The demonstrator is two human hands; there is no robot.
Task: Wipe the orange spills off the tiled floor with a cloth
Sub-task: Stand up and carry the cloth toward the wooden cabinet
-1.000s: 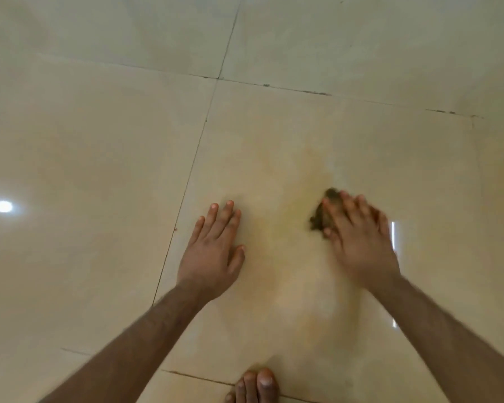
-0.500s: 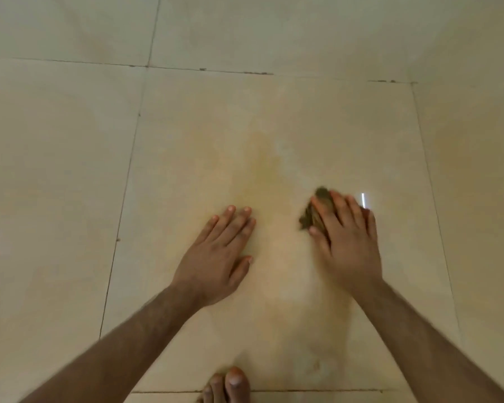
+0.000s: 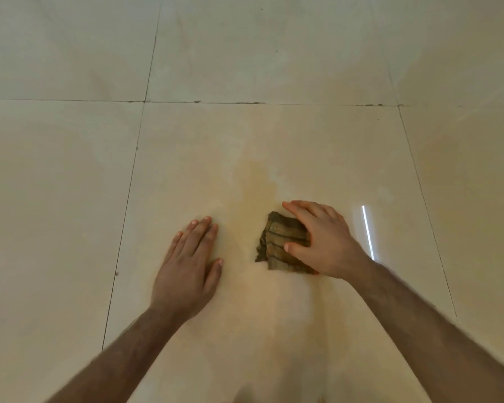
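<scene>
— Both hands are down on the tiled floor, aren't they? Start with the left one.

— Left hand lies flat, palm down, fingers straight and close together, pointing away from the person, thumb angled out to the right. It holds nothing. Its forearm runs back toward the lower left corner.

— And between the hands?

— Bare cream tile with a faint orange spill: a pale yellowish smear that starts beyond the fingertips and runs back between the two hands, thin, cloudy and soft-edged. It looks washed out, more of a tint on the glossy surface than a puddle.

— What about the cloth?

— Cloth sits just right of that smear, on the same tile. It is a small, folded, crumpled piece, olive-brown with darker stripes and a ragged left edge, and it looks damp and stained.

— How is it being held?

— Right hand presses down on its right part. The fingers are spread over the far edge, the thumb lies across the near side, and the left half of the fabric shows uncovered. That forearm comes in from the lower right corner.

— Anything further right?

— A thin bright light reflection on the tile, just beside the right wrist, and then a grout line.
</scene>
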